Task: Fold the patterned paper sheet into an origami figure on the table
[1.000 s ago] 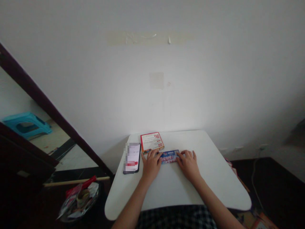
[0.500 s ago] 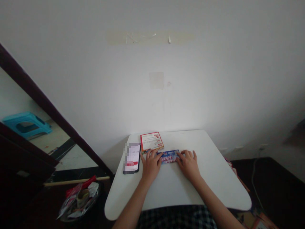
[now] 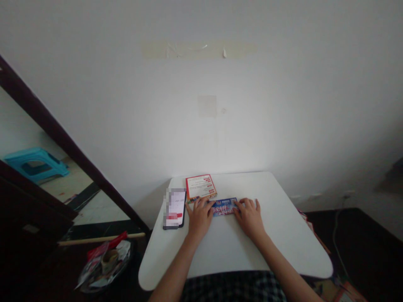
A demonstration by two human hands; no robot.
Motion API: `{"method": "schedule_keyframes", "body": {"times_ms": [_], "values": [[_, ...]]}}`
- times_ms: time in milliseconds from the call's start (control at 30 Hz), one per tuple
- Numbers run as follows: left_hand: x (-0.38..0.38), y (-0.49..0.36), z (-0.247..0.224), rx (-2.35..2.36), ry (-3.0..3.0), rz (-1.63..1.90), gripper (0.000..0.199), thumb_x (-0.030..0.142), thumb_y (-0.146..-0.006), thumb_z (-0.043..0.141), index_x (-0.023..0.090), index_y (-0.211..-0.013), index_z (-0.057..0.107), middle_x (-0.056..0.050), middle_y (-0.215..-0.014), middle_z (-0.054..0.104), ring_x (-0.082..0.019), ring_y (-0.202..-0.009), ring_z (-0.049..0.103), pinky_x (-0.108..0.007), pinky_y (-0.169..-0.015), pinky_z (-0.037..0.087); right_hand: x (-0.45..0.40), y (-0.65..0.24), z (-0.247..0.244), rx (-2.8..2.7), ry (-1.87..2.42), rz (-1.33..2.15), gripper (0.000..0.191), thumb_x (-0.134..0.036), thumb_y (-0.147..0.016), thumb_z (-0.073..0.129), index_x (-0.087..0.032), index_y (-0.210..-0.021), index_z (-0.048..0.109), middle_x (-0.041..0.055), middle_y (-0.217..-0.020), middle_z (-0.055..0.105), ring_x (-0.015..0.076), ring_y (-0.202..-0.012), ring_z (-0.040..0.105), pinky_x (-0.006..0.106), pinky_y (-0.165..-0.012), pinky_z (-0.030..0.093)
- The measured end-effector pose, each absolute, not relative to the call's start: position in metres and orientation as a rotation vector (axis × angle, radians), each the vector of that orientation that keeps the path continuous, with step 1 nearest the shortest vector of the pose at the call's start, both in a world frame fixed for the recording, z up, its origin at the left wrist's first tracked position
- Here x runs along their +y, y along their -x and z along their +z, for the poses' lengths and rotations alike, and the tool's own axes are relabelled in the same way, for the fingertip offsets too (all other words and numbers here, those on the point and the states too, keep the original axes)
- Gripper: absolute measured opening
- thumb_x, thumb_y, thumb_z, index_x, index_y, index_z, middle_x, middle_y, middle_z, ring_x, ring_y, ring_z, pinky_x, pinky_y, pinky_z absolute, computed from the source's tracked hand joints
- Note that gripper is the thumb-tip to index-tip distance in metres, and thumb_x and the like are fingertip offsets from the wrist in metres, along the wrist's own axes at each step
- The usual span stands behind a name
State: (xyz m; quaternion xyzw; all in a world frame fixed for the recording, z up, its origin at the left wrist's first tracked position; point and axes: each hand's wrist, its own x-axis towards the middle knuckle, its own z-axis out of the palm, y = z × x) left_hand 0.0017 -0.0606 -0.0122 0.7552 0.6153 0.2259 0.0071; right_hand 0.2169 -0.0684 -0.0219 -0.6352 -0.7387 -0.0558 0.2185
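Both hands palm down on the tabletop [image 3: 226, 247], forearms entering from the near side.

Ticket [image 3: 224, 206]: blue, printed with large pale characters, lying flat in the gap between the two hands, long side running from one hand to the other. Its left end meets the thumb and index finger of the left hand [image 3: 200, 216]; its right end meets the thumb and index finger of the right hand [image 3: 250, 216].

Left hand: wide, fingers fanned and pointing away from the body, thumb turned in toward the ticket. Right hand: likewise wide, fingers spread and bent, thumb turned in on the ticket's near right part. Pressure at the fingertips: cannot tell.

Card [image 3: 201, 186]: white, red-edged, just beyond the left hand's fingertips, lower edge near them. Whether they touch: cannot tell.

Phone [image 3: 179, 207]: left of the left hand, apart from it, screen up and lit, partly pixelated.

Farther out: scraps [image 3: 121, 256] with a roll [image 3: 109, 261] among them, low and to the left of the left hand, off the tabletop; a blue stool [image 3: 36, 163] well to its left. Wall [image 3: 208, 138] beyond both hands.
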Motion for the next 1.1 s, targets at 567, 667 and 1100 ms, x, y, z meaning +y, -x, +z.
{"method": "schedule_keyframes", "body": {"times_ms": [567,667,1100], "values": [[-0.065,-0.004,-0.007,1.882,-2.497,0.642,0.036,0.024,-0.091,0.05,0.038,-0.123,0.06,0.0,-0.137,0.058,-0.03,-0.132,0.039,-0.074,-0.109,-0.003,-0.068,-0.216,-0.021,-2.036,1.794,-0.126,0.033,-0.04,-0.092,0.048,-0.029,-0.121,0.06,0.0071,-0.113,0.061,0.0234,-0.108,0.052,0.055,-0.113,0.018],[-0.066,-0.003,-0.004,1.828,-2.502,0.677,0.034,0.028,-0.095,0.045,0.038,-0.123,0.06,0.0,-0.128,0.064,-0.029,-0.131,0.04,-0.073,-0.109,-0.009,-0.068,-0.215,-0.022,-2.039,1.801,-0.128,0.033,-0.04,-0.092,0.05,-0.029,-0.121,0.06,0.0071,-0.113,0.06,0.0235,-0.109,0.052,0.055,-0.113,0.017],[-0.063,0.001,-0.005,1.704,-2.528,0.645,0.042,0.054,-0.08,0.064,0.036,-0.119,0.063,-0.002,-0.122,0.063,-0.03,-0.124,0.043,-0.068,-0.112,-0.003,-0.047,-0.225,-0.01,-2.097,1.848,-0.053,0.033,-0.033,-0.087,0.061,-0.042,-0.119,0.062,0.0056,-0.119,0.056,0.0266,-0.115,0.046,0.055,-0.105,0.027]]}}
